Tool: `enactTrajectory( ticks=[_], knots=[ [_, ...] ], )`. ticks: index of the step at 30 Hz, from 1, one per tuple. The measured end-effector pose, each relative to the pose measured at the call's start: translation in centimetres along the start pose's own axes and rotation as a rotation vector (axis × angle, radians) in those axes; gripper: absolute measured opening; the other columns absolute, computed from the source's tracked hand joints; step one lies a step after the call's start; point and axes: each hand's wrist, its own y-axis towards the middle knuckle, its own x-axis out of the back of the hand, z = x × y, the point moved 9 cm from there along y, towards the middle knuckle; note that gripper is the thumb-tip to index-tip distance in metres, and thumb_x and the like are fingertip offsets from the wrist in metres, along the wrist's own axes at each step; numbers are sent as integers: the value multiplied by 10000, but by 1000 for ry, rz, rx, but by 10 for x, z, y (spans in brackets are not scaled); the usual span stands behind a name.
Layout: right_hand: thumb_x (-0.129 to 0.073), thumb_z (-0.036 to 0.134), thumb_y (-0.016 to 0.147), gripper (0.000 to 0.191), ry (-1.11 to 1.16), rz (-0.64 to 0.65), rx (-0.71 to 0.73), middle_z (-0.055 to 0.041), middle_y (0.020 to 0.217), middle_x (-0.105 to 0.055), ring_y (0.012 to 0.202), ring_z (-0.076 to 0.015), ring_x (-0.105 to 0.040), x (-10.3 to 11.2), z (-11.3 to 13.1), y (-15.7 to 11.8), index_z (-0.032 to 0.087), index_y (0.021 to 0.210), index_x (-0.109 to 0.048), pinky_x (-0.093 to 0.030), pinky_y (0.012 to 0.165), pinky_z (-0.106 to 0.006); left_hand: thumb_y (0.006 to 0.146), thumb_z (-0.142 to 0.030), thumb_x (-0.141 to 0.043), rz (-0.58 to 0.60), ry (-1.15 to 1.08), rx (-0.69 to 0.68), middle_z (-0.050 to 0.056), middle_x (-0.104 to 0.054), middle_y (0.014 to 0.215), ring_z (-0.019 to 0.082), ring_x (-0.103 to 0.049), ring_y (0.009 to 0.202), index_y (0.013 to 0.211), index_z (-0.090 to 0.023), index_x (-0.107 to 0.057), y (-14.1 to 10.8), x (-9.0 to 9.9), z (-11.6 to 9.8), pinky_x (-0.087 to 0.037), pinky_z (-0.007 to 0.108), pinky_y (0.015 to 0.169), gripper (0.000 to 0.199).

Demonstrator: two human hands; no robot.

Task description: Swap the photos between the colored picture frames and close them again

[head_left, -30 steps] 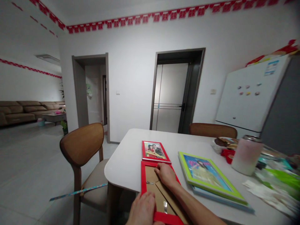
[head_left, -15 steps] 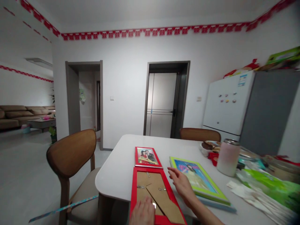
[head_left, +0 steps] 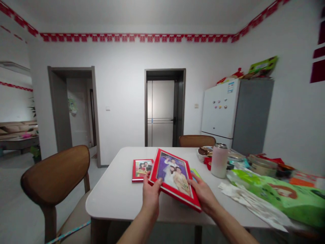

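Observation:
Between both hands, a red picture frame is held tilted above the table, its photo side up. The photo shows people in wedding dress. My left hand grips the frame's left side, thumb on the front. On the right edge, my right hand is closed around the border. A smaller red picture frame lies face up on the table just behind my left hand. Of the green picture frame, only a corner shows past the held frame; the rest is hidden.
The white table has a pink tumbler, white gloves and a green plastic packet on its right side. A wooden chair stands at the left. Behind are another chair and a fridge.
The larger red frame has been picked up and turned from its brown back to its photo side. My right hand has closed on it. The view has swung right.

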Motion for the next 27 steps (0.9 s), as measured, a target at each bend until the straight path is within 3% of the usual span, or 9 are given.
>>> enactTrajectory(
  ticks=[1,3,6,12,17,20,23,27],
  knots=[
    [-435,322,707,501,-179,-26,27,-51,801,-675,622,-179,-631,23,4,18,159,1181,-409,-491,566,-297,798,-157,-391,59,38,46,111,-527,1125,146,-557,940,1211,-155,-193,6,-11,11,-440,255,801,458],
    [-448,282,693,439,-282,-49,29,-58,790,-679,647,-185,-631,58,3,49,136,1104,-495,-488,591,-292,784,-100,-384,138,123,99,123,-529,1129,140,-549,957,1193,-119,-250,14,-30,33,-436,229,797,431],
    [-464,236,665,386,-414,-72,37,-65,811,-680,723,-193,-626,88,-7,77,117,1020,-559,-476,649,-282,715,-39,-433,175,228,120,106,-562,1092,149,-541,968,1109,-112,-394,19,-49,61,-418,218,810,403],
    [-501,227,625,284,-683,-74,80,-52,859,-675,813,-203,-605,100,-33,88,164,866,-638,-439,732,-276,724,-122,-443,189,511,137,39,-590,1056,167,-530,974,1088,-181,-458,13,-60,91,-391,242,825,369],
    [-486,245,645,347,-865,-151,105,-149,924,-641,901,-277,-567,106,-15,82,110,937,-614,-389,815,-376,729,-169,-443,217,733,124,41,-532,1148,158,-488,1036,1159,-176,-405,5,-54,93,-366,227,852,431],
    [-418,246,696,428,-918,-147,231,-202,1058,-565,1017,-296,-493,70,12,71,48,1057,-535,-314,889,-435,732,-175,-433,201,887,85,99,-398,1269,169,-364,1154,1234,-100,-302,19,-20,83,-274,240,942,524],
    [-353,233,742,415,-903,4,435,-129,1150,-520,1080,-205,-451,-9,27,49,94,1103,-502,-287,944,-344,744,-188,-418,202,1054,43,93,-295,1332,196,-197,1236,1248,-118,-285,42,24,73,-126,319,1010,526],
    [-394,171,713,391,-875,243,605,-67,1143,-539,1068,-147,-464,-115,15,15,148,1080,-528,-314,940,-278,703,-260,-490,261,1233,34,99,-306,1326,253,-177,1237,1220,-152,-334,70,63,72,-68,437,999,551]
  ],
)
